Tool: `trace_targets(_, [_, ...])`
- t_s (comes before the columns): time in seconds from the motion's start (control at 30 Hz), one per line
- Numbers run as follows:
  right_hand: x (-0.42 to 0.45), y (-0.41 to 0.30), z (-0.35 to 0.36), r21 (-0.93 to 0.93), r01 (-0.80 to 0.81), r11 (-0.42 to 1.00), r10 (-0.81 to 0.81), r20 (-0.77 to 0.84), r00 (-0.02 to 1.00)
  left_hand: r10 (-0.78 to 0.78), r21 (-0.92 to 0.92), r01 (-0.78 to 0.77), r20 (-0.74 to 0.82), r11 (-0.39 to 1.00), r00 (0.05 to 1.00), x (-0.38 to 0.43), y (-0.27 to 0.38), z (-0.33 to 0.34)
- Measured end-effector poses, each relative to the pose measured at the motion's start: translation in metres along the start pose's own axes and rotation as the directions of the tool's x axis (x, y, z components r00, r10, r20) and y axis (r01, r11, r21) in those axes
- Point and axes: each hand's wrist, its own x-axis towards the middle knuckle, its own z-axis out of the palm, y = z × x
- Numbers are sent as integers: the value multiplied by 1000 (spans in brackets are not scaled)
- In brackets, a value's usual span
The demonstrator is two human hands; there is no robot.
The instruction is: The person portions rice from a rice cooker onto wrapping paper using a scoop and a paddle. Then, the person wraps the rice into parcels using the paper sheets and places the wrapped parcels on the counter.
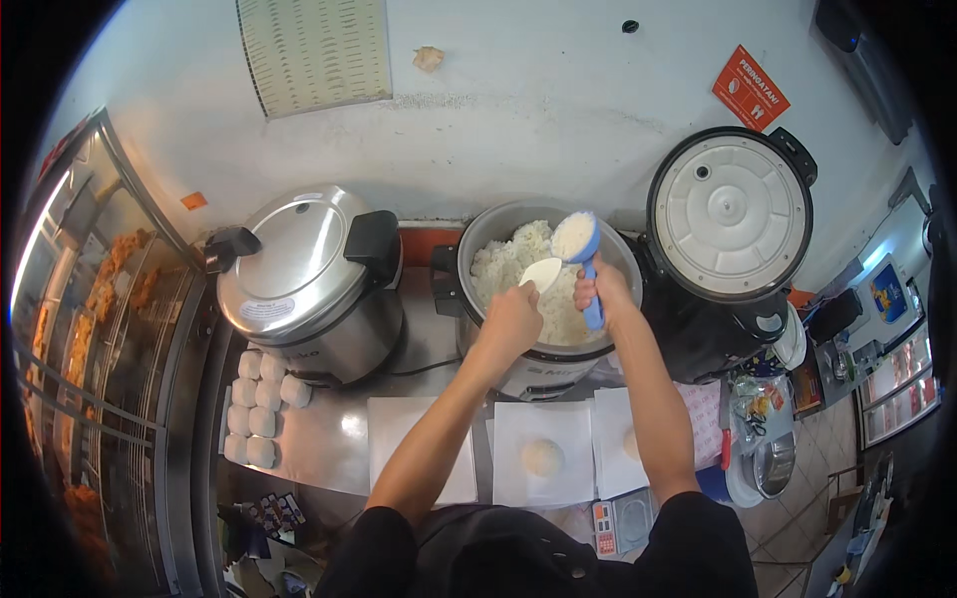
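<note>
My left hand grips a pale rice paddle, its blade above the rice in a large open rice cooker. My right hand is closed around the handle of a blue scoop, whose bowl is filled with rice. The paddle's tip is close beside the scoop's bowl; whether they touch I cannot tell. In front of the cooker, a round mound of rice lies on a sheet of white paper. Another mound on paper is partly hidden by my right forearm.
A closed steel rice cooker stands at left, several white wrapped bundles before it. Farther left is a glass display cabinet with fried food. At right are a raised cooker lid, a red-handled knife, a digital scale and a metal bowl.
</note>
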Motion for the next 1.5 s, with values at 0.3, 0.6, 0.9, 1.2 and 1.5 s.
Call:
trace_targets(0.3, [-16,-12,-24,169,-48,984,25,139,990,123,549,-93,-17,830,992,18,-1,-32])
trace_targets(0.6, [-140,197,21,244,-359,901,209,479,852,-58,-478,51,-1,877,998,-87,-97,-152])
trace_targets(0.9, [-126,422,78,-215,-22,976,1,-98,995,-755,-319,749,132,581,642,-422,-335,-219])
trace_targets(1.2, [-81,475,92,-981,30,-190,-383,102,918,-751,316,756,-164,574,639,-641,-475,-220])
trace_targets(1.5, [-130,284,121,-950,298,96,-901,44,432,-679,831,543,-328,123,656,-669,-508,-193])
